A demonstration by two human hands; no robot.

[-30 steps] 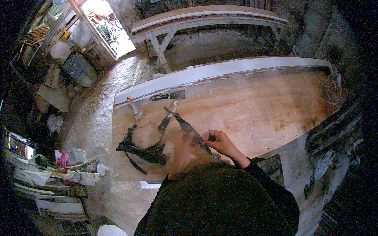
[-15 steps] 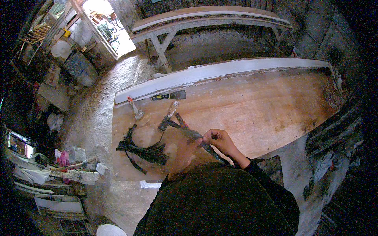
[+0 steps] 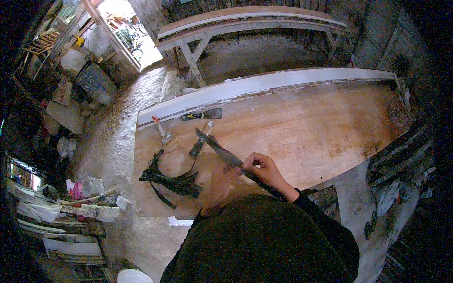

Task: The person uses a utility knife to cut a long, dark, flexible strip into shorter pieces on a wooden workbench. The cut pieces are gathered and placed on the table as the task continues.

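A long dark, flexible strip [image 3: 219, 150] slants over the wooden tabletop, its far end pointing up and left. My right hand [image 3: 266, 170] is closed in a pinch on its near part, thumb and forefinger together. Beside it, my left hand [image 3: 222, 181] grips the strip too, its fingertips close to the right hand's; this hand is somewhat blurred. The strip's near end passes under the right wrist toward my dark clothing. To the left of my left hand lies a loose bundle of black strips [image 3: 172, 181]. A small dark piece [image 3: 196, 149] lies just beyond them.
On the tabletop [image 3: 302, 132] lie a scraper [image 3: 204, 114], a paintbrush [image 3: 160, 129] with an orange-tipped handle and a pale, clear-looking item [image 3: 208, 126]. A white board [image 3: 264, 82] runs along the far edge. Behind stands a long bench [image 3: 193, 54]; a blue drum [image 3: 96, 82] stands left.
The strip in my hands has swung straighter, its far end now farther out and covering the reddish item seen before. Both hands stay nearly in place.
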